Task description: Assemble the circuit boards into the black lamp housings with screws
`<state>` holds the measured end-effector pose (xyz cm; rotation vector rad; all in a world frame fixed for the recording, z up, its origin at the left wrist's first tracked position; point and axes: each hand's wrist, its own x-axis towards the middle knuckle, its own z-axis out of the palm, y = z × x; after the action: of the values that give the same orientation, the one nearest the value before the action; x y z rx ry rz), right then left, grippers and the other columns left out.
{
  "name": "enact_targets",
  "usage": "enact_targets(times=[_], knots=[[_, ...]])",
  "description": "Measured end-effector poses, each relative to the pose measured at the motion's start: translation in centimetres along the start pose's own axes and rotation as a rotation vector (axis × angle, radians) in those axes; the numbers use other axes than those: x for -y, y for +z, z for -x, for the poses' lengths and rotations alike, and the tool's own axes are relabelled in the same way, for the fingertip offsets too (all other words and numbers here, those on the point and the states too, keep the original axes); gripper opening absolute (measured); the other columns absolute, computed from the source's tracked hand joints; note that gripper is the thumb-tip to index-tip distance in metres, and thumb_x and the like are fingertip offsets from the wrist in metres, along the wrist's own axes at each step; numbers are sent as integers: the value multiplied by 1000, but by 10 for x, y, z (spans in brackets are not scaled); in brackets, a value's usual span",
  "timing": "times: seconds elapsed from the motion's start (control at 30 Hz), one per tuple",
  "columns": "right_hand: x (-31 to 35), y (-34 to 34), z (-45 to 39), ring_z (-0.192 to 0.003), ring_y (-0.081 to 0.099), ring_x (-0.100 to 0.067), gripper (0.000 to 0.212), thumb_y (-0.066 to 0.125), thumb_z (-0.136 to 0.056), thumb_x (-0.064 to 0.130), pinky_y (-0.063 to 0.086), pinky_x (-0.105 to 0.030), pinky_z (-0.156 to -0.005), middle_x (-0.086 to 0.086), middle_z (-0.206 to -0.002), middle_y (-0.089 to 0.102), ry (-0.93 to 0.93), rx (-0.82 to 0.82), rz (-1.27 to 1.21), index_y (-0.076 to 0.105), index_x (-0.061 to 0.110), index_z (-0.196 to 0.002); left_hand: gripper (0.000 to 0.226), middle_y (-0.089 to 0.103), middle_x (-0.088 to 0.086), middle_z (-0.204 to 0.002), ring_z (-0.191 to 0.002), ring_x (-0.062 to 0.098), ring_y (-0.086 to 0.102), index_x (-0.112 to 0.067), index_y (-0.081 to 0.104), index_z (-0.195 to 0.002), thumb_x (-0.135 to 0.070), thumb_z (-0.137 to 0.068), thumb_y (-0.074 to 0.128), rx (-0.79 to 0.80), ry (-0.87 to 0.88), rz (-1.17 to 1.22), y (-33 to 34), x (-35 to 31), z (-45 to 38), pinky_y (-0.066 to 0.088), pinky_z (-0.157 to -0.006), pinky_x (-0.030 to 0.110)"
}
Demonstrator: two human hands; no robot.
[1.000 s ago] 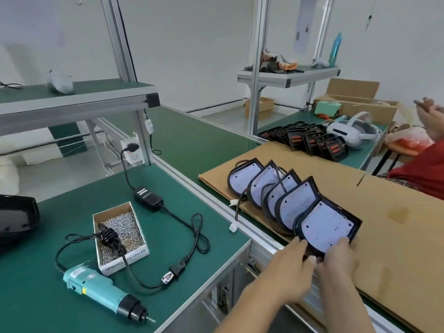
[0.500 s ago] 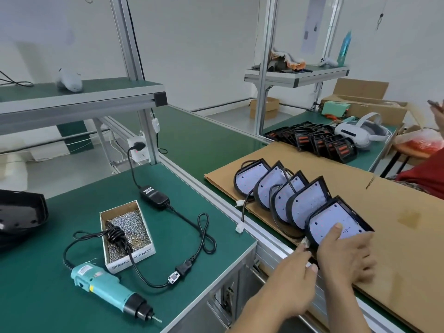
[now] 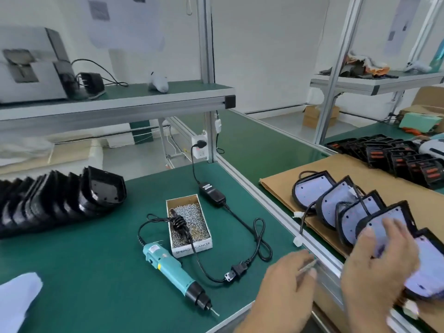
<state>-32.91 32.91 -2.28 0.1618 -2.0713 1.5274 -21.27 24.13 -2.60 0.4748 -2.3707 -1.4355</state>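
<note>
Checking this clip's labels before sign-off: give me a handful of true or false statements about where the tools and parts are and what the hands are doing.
1. The teal electric screwdriver lies on the green bench, in neither hand. True.
2. The small cardboard box holds screws. True.
3. The left hand grips the screwdriver. False: it hovers near the bench edge, fingers relaxed, holding nothing.
4. The right hand rests on the nearest board-fitted lamp unit in the row on the brown cardboard. True.
5. The empty black housings are stacked on the upper shelf. False: they lie in a row on the bench, at the left.
</note>
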Motion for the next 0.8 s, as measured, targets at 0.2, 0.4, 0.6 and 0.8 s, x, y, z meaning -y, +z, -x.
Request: enact_targets(times=[0.2,0.4,0.6,0.8], knots=[[99,85,101,-107,61,5,38,44,-101,55,46,-11,-86,23,-114,66,-126,688,-433,66,32,-120,28,71,-31,-111,-110,-7,64,-42,74,-109,-17,-102,62,-512,-35,131,-121,28,50,46,-93,9],[158,183,194,-96,63,-1,21,58,-105,29,47,-16,-86,12,-104,71,-338,1224,-326,72,21,-118,22,74,-25,-94,-90,-8,66,-42,73,-100,-25,-102,59,-875,-379,73,-225,100,100,46,-65,5],[196,274,248,-103,67,-21,25,54,-104,23,55,-41,-92,1,-113,72,-460,1402,-144,73,18,-119,22,74,-18,-93,-85,-12,63,-41,71,-100,-23,-101,58,-924,-550,54,-253,152,127,43,-62,2],[213,333,271,-120,62,-34,38,54,-106,24,51,-44,-99,-6,-145,55,-561,1367,-19,59,15,-143,25,75,-22,-90,-88,-5,67,-34,75,-96,-14,-100,62,-991,-523,49,-240,175,138,45,-73,5]])
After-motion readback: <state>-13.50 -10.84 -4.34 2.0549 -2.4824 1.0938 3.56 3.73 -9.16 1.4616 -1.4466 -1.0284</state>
